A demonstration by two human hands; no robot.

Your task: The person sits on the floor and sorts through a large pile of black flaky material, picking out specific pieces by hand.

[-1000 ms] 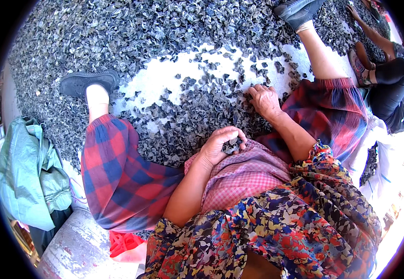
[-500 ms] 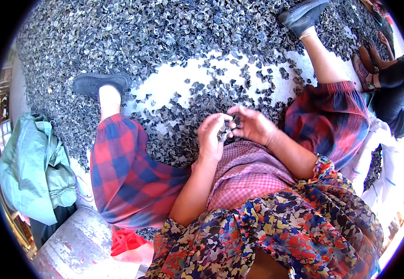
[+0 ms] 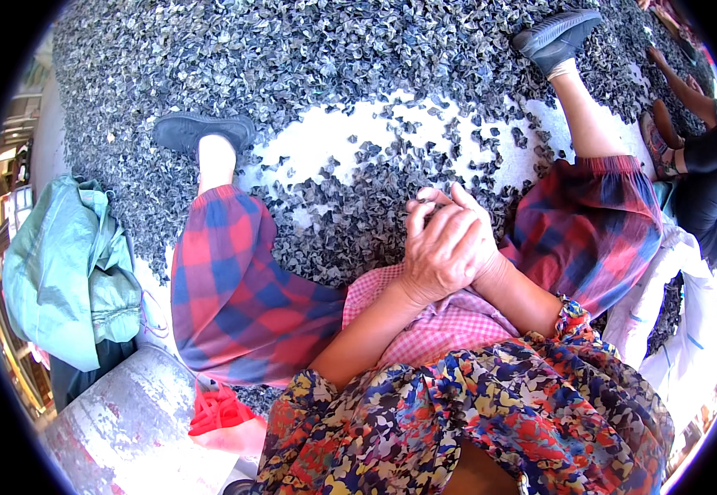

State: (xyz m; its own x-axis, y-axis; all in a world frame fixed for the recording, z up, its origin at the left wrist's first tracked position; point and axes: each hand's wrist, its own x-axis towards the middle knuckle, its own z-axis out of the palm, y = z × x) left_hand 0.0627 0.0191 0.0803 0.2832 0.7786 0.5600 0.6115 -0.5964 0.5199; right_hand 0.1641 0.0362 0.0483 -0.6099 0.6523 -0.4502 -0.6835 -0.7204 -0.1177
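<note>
My left hand (image 3: 441, 257) lies across my right hand (image 3: 485, 239), the two pressed together in front of my lap. The left fingers are closed over the right hand, and the right fingertips show past them at the top. A bit of something dark shows between the fingertips, too small to name; what lies between the palms is hidden. Just beyond my hands spreads a thick layer of small, dark, crinkled dried pieces (image 3: 292, 62), which look like wood ear mushrooms. A thinner scatter of them (image 3: 375, 216) lies between my legs.
Pale ground (image 3: 305, 140) shows through the pieces. My outstretched legs in checked trousers flank the scatter. At left are a green sack (image 3: 65, 264) and a worn metal drum (image 3: 127, 421), with a red item (image 3: 222, 412) nearby. White sacks (image 3: 688, 305) and another person's legs (image 3: 705, 148) are at right.
Earlier my hands were slightly apart, with small dark pieces at the fingertips. Now they have come together, left over right. The whole view has shifted a little.
</note>
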